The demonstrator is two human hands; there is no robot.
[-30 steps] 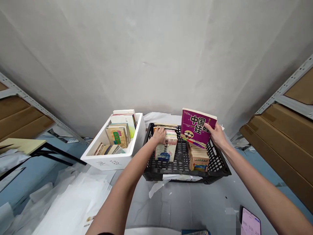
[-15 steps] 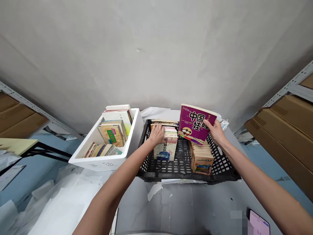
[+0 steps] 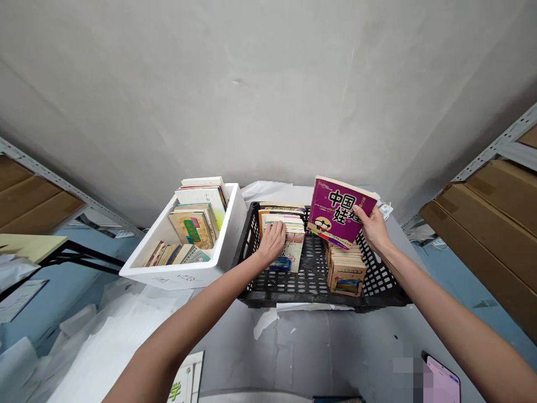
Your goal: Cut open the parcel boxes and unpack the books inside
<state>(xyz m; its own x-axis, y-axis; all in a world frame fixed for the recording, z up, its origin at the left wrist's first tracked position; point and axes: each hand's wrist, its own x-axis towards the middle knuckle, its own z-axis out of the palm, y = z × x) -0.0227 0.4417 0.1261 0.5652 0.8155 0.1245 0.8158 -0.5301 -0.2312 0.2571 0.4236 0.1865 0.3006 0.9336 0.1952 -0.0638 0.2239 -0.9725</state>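
Head view: right hand (image 3: 374, 229) raised, fingers closed firmly on purple paperback (image 3: 335, 207), book tilted above black plastic crate (image 3: 319, 299). Left hand (image 3: 272, 243) on upright paperbacks (image 3: 294, 238) inside crate, fingers loosely open across top edges, no clear grip. Step in hand looks like book handling, one copy lifted clear. Next move calls for free spot, perhaps white foam box (image 3: 180, 274) just left of crate.

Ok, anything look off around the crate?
Nothing major. A torn white paper scrap lies on the grey sheet just below the front of the black plastic crate, and a white strip runs along its front edge. Both look like stray debris rather than placed items.
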